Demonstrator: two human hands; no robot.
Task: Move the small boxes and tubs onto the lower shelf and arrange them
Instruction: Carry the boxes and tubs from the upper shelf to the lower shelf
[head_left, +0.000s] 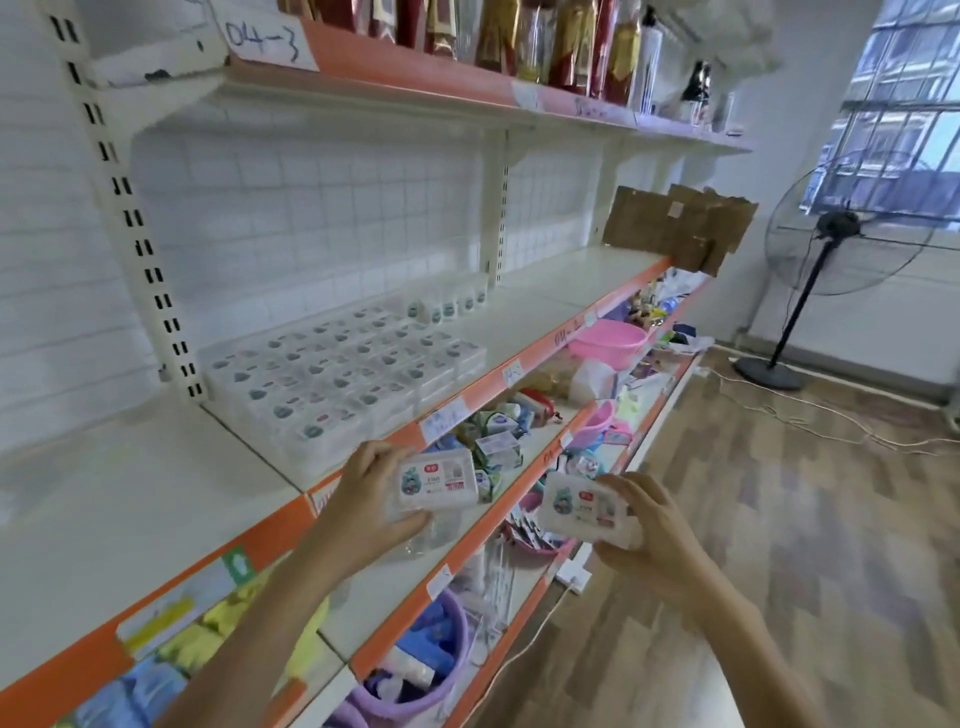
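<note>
Before a white store shelving unit (156, 493) with orange edge strips, two small clear plastic boxes are held up, one in each hand. On the middle shelf, a neat block of matching boxes (343, 374) is already laid out in rows, with a short row of small white tubs (449, 306) behind it. More small packets (493, 441) are seen lying jumbled on the shelf below, so the work appears partly done, with more to be moved and squared up. The left hand (363, 509) is raised near the shelf edge, its box (438, 480) pinched between thumb below and fingers above. The right hand (644, 530) is held lower and further out, fingers curled over its box (582, 506). Both forearms are stretched forward.
</note>
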